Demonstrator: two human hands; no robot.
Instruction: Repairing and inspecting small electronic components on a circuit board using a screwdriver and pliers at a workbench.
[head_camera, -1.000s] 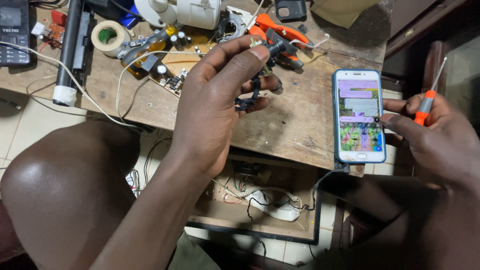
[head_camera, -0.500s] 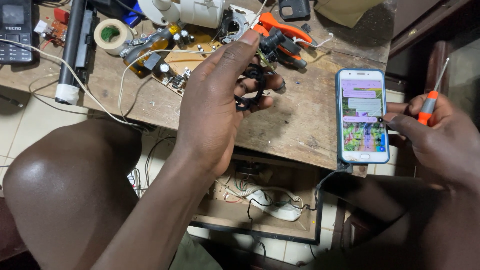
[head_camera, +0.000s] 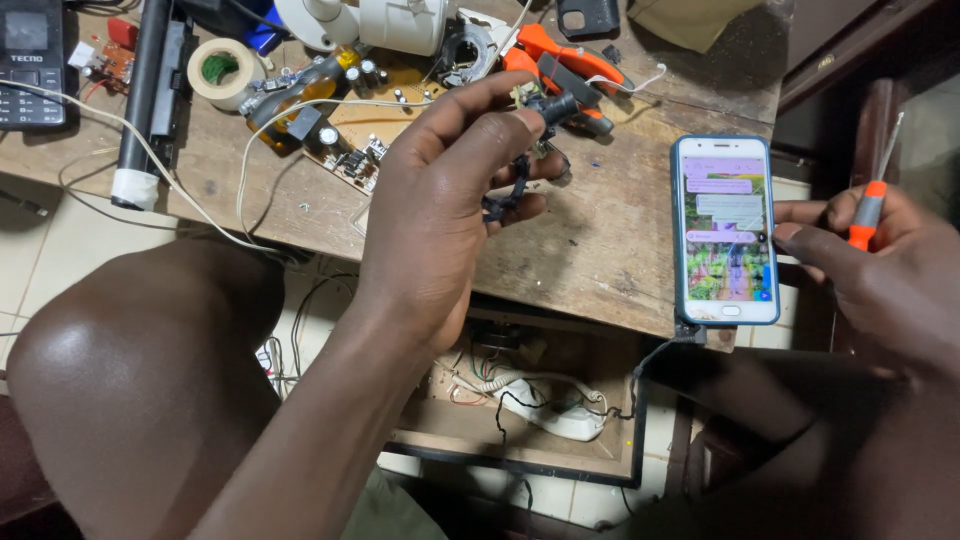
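My left hand (head_camera: 445, 200) is raised over the wooden workbench (head_camera: 600, 250) and grips a small black electrical part (head_camera: 520, 175) with a short black lead between thumb and fingers. My right hand (head_camera: 880, 270) rests at the right edge and holds a thin screwdriver with an orange handle (head_camera: 868, 215); its thumb touches the side of a blue-cased smartphone (head_camera: 725, 230) lying screen up on the bench, its screen lit.
Orange-handled pliers (head_camera: 560, 55), a circuit board (head_camera: 370, 120), a tape roll (head_camera: 222, 70), a black tube (head_camera: 150, 90), a white appliance (head_camera: 395, 20) and a keypad phone (head_camera: 30, 60) crowd the back. White cable (head_camera: 150, 160) trails left. A power strip (head_camera: 545, 410) lies in the open tray below.
My left hand has turned the black part and lifted it slightly toward the pliers. The right hand and the phone have stayed almost still.
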